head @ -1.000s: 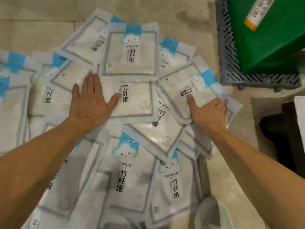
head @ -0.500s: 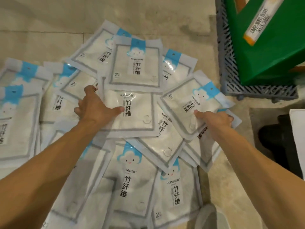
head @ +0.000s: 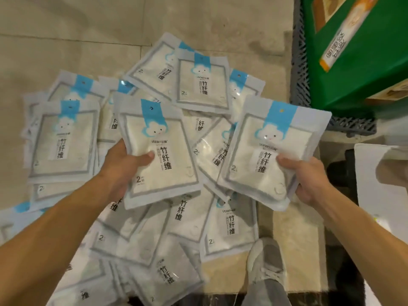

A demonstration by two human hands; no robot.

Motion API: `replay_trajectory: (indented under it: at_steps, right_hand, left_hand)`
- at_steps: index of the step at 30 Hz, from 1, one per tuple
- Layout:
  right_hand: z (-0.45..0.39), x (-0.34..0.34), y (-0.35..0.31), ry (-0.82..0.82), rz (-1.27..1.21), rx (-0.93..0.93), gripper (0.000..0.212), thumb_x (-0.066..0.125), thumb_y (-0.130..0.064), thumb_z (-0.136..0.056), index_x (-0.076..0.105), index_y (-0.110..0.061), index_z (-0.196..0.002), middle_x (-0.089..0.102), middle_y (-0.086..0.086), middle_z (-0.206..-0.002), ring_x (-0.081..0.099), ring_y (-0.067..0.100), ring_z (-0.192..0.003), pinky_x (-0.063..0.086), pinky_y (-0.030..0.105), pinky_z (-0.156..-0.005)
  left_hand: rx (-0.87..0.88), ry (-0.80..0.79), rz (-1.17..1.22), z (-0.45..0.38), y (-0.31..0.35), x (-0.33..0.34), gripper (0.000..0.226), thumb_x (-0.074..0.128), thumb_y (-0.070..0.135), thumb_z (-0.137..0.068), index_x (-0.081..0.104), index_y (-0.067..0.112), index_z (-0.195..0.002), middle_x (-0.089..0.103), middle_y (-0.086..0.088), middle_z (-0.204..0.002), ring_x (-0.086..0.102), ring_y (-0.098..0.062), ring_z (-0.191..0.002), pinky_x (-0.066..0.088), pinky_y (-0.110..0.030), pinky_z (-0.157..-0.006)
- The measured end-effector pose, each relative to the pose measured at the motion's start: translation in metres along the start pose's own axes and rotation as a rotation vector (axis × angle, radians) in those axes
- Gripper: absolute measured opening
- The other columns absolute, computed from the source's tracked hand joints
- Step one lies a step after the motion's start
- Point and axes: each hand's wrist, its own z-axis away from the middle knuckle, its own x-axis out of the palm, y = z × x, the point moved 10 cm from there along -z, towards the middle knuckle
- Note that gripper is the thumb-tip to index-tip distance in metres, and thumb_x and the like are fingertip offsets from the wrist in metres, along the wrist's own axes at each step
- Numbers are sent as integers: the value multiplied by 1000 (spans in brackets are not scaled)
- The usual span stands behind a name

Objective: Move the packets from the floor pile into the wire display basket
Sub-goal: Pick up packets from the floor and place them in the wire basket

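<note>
Above the floor pile, one packet lifted in each hand.

Nearest, the left hand (head: 120, 166) pinches a packet (head: 159, 155) by its lower left edge; the right hand (head: 306, 177) grips another packet (head: 268, 151) at its lower right. Both packets stand long axis upright over the pile (head: 189, 219). No wire basket is visible, so neither hand is plainly nearer.
</note>
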Motion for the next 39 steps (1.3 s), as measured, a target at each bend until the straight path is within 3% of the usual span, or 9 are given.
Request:
replay_trajectory:
  at_steps: [4, 8, 13, 17, 22, 26, 33, 36, 39]
  right_hand:
    - [62, 14, -46, -131, 143, 1, 43, 73, 7, -81, 69, -6, -122, 79, 11, -108, 77, 31, -97, 61, 48, -85]
    - [136, 33, -112, -244, 184, -35, 45, 79, -6, -74, 72, -7, -118, 78, 13, -108, 77, 31, -97, 56, 46, -91]
    - [259, 71, -223, -350, 267, -140, 34, 76, -9, -82, 72, -9, -115, 79, 8, -106, 77, 26, -95, 57, 44, -88]
    - [363, 101, -303, -407, 360, -178, 23, 75, -11, -88, 74, -9, -112, 79, 11, -104, 78, 29, -93, 57, 48, -91]
    - [504, 138, -385, -460, 463, -252, 21, 77, -19, -87, 74, -13, -107, 80, 5, -99, 77, 27, -93, 53, 54, -101]
    - [619, 160, -432, -537, 485, -324, 25, 78, -23, -86, 75, -17, -110, 80, 3, -106, 73, 30, -107, 47, 57, -108]
    - [790, 176, -476, -669, 431, -377, 21, 75, -14, -89, 75, -4, -107, 79, 14, -105, 76, 29, -91, 60, 41, -85]
    - [843, 183, -485, -759, 435, -412, 30, 76, -16, -84, 74, 0, -110, 78, 18, -105, 76, 30, -89, 64, 38, -77]
    - [887, 192, -491, -851, 466, -447, 29, 77, -15, -84, 74, 2, -107, 78, 19, -102, 77, 25, -76, 63, 31, -62]
  left_hand:
    - [6, -32, 73, 60, 27, -36, 29, 72, -6, -85, 69, 14, -106, 79, 8, -82, 75, -3, -70, 55, -14, -54]
    - [-5, -48, 174, 125, 66, -79, 48, 78, 1, -69, 70, 5, -115, 79, -10, -101, 77, -26, -91, 63, -30, -65]
    - [23, -47, 257, 219, 144, -145, 45, 75, -1, -69, 71, 5, -113, 78, -15, -103, 77, -30, -92, 64, -36, -67]
    - [72, -64, 293, 301, 219, -206, 48, 76, 0, -71, 69, 6, -118, 77, -17, -109, 75, -36, -98, 61, -55, -84]
    - [161, -51, 359, 417, 304, -289, 88, 103, 25, -36, 70, 2, -114, 77, -19, -106, 76, -36, -95, 64, -42, -68]
    - [218, -8, 415, 517, 346, -352, 52, 77, 2, -69, 67, -2, -120, 74, -22, -113, 71, -42, -106, 61, -55, -87]
    - [354, 84, 473, 675, 385, -444, 51, 76, -1, -75, 65, 2, -125, 73, -21, -117, 72, -39, -106, 58, -58, -91]
    - [418, 154, 537, 738, 390, -472, 62, 87, 2, -64, 66, -1, -123, 74, -22, -114, 73, -40, -103, 62, -52, -85]
    - [460, 231, 596, 795, 382, -492, 75, 88, 10, -54, 65, -4, -124, 72, -26, -117, 71, -44, -106, 57, -57, -92]
